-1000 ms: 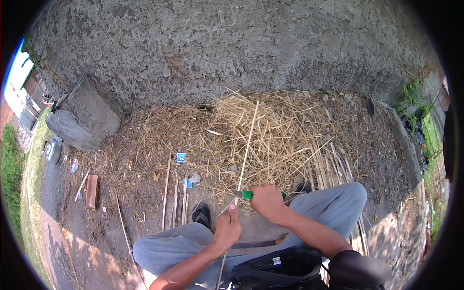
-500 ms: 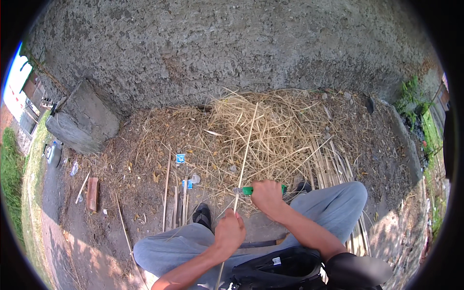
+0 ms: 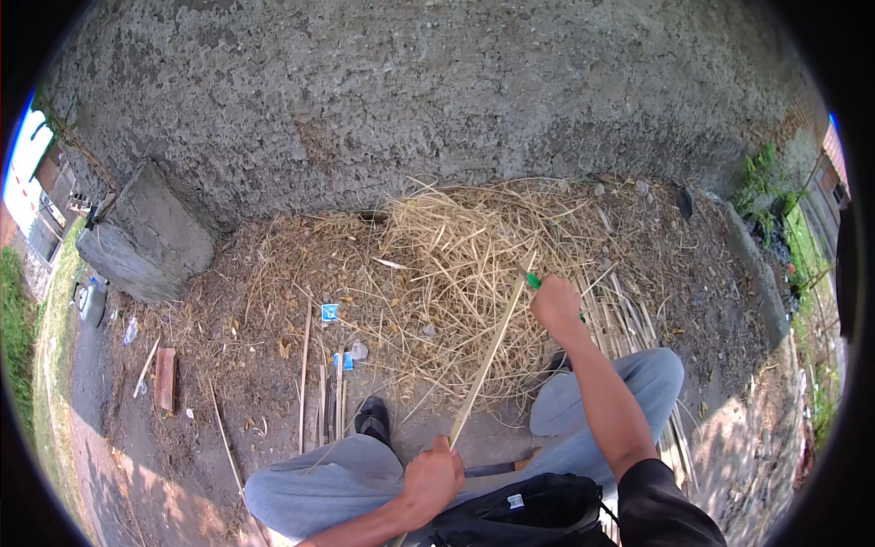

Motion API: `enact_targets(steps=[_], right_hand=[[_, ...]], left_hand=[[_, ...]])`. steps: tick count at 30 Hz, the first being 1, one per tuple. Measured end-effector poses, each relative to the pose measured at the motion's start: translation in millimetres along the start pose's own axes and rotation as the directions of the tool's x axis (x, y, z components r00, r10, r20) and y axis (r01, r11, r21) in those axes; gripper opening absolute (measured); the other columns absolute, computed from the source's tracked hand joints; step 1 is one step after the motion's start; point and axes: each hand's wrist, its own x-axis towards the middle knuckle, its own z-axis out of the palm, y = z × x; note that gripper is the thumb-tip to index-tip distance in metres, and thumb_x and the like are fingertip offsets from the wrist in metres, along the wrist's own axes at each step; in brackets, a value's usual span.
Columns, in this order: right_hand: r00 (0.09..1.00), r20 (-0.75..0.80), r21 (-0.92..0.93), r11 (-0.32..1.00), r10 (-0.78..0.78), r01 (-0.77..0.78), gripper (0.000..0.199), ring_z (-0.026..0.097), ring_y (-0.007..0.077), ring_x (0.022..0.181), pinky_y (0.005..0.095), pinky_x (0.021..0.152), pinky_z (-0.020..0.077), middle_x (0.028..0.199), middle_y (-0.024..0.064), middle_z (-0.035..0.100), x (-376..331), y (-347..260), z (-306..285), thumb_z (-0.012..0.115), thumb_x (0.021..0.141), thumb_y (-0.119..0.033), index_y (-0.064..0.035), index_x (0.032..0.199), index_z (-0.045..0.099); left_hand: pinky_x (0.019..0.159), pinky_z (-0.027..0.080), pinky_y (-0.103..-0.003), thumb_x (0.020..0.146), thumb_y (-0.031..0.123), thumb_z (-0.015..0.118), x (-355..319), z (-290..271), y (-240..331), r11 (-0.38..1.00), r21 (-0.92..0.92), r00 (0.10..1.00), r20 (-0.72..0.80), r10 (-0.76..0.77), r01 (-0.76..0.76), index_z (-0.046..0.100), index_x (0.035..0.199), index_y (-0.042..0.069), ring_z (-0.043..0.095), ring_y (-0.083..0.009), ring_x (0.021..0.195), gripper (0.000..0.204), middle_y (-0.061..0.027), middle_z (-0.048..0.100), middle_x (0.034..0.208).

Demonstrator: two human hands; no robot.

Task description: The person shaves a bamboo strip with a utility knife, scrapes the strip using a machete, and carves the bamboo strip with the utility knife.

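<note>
My left hand (image 3: 434,478) is closed around the near part of a long, pale bamboo strip (image 3: 483,374), which slants up and away to the right. My right hand (image 3: 558,308) grips a green-handled knife (image 3: 534,281) near the strip's far end. The short blade lies against or just over the strip; contact is hard to make out. Beneath them spreads a heap of thin, curly shavings (image 3: 447,237). Between my knees lies a dark tool with a wooden handle (image 3: 497,469), partly hidden by the black bag (image 3: 519,515) on my lap.
Split strips (image 3: 629,314) lie beside my right leg, and several more (image 3: 322,401) by my left foot. Two blue packets (image 3: 329,313) rest on the dirt. A reddish board (image 3: 165,378) and a stone block (image 3: 150,242) stand leftward. A rough wall (image 3: 437,100) rises behind the heap.
My right hand and the knife have moved away from me and rightward along the strip. The strip's far end has swung right, and my left hand has come slightly nearer to me.
</note>
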Motion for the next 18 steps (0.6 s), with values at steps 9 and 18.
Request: enact_targets(steps=[9, 18], right_hand=[[0.968, 0.223, 0.384, 0.902, 0.115, -0.196, 0.028, 0.066, 0.0384, 0.065, 0.0462, 0.064, 0.0504, 0.063, 0.0247, 0.061, 31.3, 52.0, 8.0, 0.067, 0.076, -0.018, 0.0064, 0.068, 0.057], [0.814, 0.248, 0.239, 0.847, -0.525, 0.474, 0.024, 0.068, 0.0379, 0.073, 0.049, 0.071, 0.0548, 0.077, 0.0202, 0.068, -138.4, -50.4, 5.6, 0.063, 0.072, -0.016, -0.0082, 0.092, 0.073]], left_hand=[[0.065, 0.05, -0.052, 0.092, 0.04, 0.061, 22.7, -16.6, -16.2, 0.963, 0.062, 0.962, 0.052, -0.267, 0.264, 0.051, 0.086, -0.004, 0.065, -0.0447, 0.072, 0.046, -0.0251, 0.063, 0.071], [0.064, 0.047, -0.048, 0.09, 0.039, 0.064, 35.2, -20.9, -20.1, 0.966, -0.116, 0.971, -0.032, -0.237, 0.232, 0.054, 0.084, -0.005, 0.062, -0.0449, 0.069, 0.045, -0.0257, 0.061, 0.07]])
